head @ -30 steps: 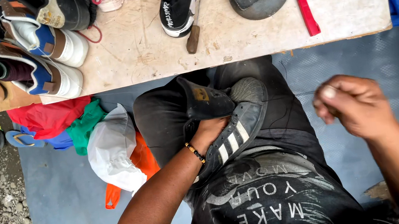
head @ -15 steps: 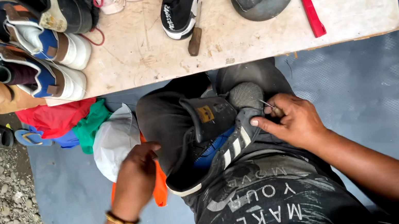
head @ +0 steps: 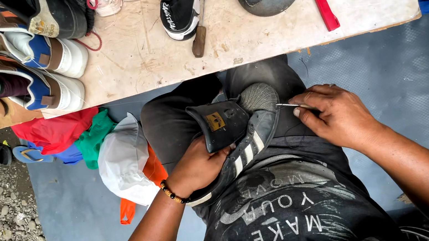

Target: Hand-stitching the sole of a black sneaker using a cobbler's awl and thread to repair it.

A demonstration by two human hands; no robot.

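Two hands work a black striped sneaker (head: 239, 139) on the lap: the left hand (head: 199, 167) grips its side, the right hand (head: 337, 114) has fingers pinched shut on a thin needle (head: 289, 106) at the toe. Stitching looks underway, unfinished.

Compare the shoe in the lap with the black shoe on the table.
The lap shoe has white stripes and a ribbed toe cap; the table shoe is plain black with a white sole edge. The lap shoe is gripped by the left hand while the right hand holds a needle at its toe; the table shoe lies untouched. Both are dark sneakers.
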